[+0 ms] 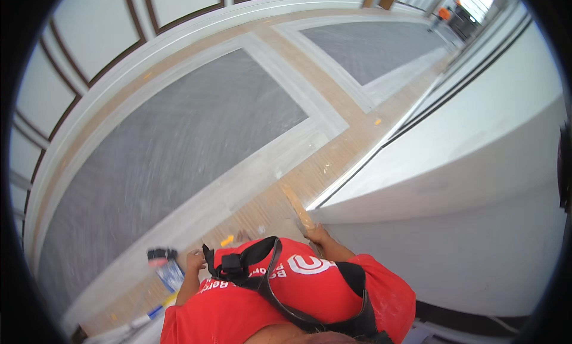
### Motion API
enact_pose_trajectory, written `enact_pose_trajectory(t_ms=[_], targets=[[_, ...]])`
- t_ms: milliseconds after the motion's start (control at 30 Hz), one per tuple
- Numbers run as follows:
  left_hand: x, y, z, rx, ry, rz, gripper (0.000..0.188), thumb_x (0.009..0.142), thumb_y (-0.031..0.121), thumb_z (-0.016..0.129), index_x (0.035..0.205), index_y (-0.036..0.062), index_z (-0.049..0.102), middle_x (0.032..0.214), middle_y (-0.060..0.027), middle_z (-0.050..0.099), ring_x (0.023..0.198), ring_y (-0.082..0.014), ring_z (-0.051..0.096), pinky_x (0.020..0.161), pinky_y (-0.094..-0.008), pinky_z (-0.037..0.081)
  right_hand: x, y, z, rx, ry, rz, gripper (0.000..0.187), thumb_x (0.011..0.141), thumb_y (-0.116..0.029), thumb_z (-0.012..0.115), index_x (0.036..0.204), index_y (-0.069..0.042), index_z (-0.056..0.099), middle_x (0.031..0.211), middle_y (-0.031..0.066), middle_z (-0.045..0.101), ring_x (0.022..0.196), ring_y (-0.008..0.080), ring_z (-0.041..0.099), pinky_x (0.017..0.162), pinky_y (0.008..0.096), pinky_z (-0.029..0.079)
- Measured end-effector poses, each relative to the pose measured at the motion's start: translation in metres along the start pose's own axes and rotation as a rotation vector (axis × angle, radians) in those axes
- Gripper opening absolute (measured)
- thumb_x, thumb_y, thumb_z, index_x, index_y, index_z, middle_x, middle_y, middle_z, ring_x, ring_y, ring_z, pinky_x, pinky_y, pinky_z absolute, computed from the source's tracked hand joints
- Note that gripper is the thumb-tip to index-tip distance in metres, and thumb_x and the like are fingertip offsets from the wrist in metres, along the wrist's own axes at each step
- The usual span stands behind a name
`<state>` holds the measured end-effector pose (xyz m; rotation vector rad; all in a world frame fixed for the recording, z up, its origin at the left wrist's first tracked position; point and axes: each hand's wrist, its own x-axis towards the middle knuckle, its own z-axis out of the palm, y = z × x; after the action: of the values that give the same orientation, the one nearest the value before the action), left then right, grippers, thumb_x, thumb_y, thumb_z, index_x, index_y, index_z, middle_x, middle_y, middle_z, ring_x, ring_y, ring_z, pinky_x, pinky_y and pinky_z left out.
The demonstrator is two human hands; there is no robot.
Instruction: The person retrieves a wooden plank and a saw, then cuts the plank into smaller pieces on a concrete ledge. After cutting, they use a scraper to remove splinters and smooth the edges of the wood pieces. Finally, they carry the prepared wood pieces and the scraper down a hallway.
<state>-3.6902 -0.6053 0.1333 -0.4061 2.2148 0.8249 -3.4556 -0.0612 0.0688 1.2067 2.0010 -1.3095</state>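
My right hand (317, 233) is low beside the corner of a white wall, its fingers closed around the near end of a long, narrow, yellowish-brown strip (293, 201). That strip points forward over the light wood floor; its material I cannot make out. On the other side of my body, my left hand (196, 260) is held with loosely bent fingers, partly apart, and nothing shows in it. A dangling black strap end (208, 257) appears right beside those fingers. Just left of them are a dark object (161, 254) and a blue-and-white packet (171, 276) on the floor.
A yellow piece (227, 241) lies on the floor ahead of me. Large grey panels (196, 123) with whitish borders are set in the wood-look floor. The white wall (471, 159) closes off my right. Far off, a person in orange (444, 14) stands at the back right.
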Motion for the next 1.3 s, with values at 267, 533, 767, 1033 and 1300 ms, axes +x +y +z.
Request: enact_pose_trajectory(t_ms=[267, 533, 767, 1033, 1300], targets=[[0.163, 0.292, -0.119, -0.159, 0.227, 0.077, 0.054, 0.093, 0.026, 0.064, 0.139, 0.0024, 0.048, 0.086, -0.0117, 0.065, 0.063, -0.0211, 0.062, 0.054, -0.0414, 0.055, 0.057, -0.108, 0.007, 0.623, -0.194, 0.306, 0.056, 0.081, -0.033, 0.072, 0.122, 0.002, 0.059, 0.106, 0.0191, 0.063, 0.092, 0.0315, 0.063, 0.069, 0.0455, 0.054], [0.237, 0.502, -0.028, 0.158, -0.139, 0.185, 0.044, 0.090, 0.027, 0.065, 0.124, -0.0003, 0.058, 0.090, -0.0162, 0.069, 0.067, -0.0254, 0.068, 0.058, -0.0374, 0.055, 0.253, -0.225, -0.123, 0.661, -0.186, 0.340, 0.072, 0.068, -0.036, 0.078, 0.125, 0.003, 0.059, 0.110, 0.0194, 0.064, 0.092, 0.0322, 0.062, 0.076, 0.0438, 0.052], [0.369, 0.575, 0.009, 0.240, -0.100, 0.128, 0.042, 0.089, 0.032, 0.064, 0.116, -0.0007, 0.061, 0.081, -0.0128, 0.070, 0.069, -0.0252, 0.067, 0.061, -0.0387, 0.054, 0.413, -0.343, -0.270, 0.366, 0.094, -0.053, 0.067, 0.070, -0.030, 0.071, 0.129, -0.002, 0.058, 0.109, 0.0203, 0.065, 0.084, 0.0291, 0.064, 0.070, 0.0400, 0.054], [0.511, 0.753, 0.049, 0.624, -0.343, 0.038, 0.049, 0.090, 0.033, 0.063, 0.125, -0.0002, 0.057, 0.083, -0.0159, 0.071, 0.068, -0.0269, 0.068, 0.061, -0.0398, 0.056, 0.518, -0.346, -0.321, 0.611, 0.203, 0.435, 0.116, 0.080, -0.049, 0.071, 0.152, 0.007, 0.000, 0.142, 0.0361, 0.042, 0.133, 0.0426, 0.045, 0.110, 0.0398, 0.039], [0.662, 1.087, 0.142, 0.621, -0.250, 0.217, 0.058, 0.090, 0.034, 0.063, 0.136, 0.0001, 0.053, 0.085, -0.0183, 0.072, 0.067, -0.0279, 0.070, 0.060, -0.0409, 0.058, 0.567, -0.352, -0.403, 0.592, 0.093, 0.607, 0.068, 0.084, -0.052, 0.066, 0.125, 0.003, 0.061, 0.119, 0.0280, 0.064, 0.110, 0.0416, 0.063, 0.081, 0.0489, 0.055]])
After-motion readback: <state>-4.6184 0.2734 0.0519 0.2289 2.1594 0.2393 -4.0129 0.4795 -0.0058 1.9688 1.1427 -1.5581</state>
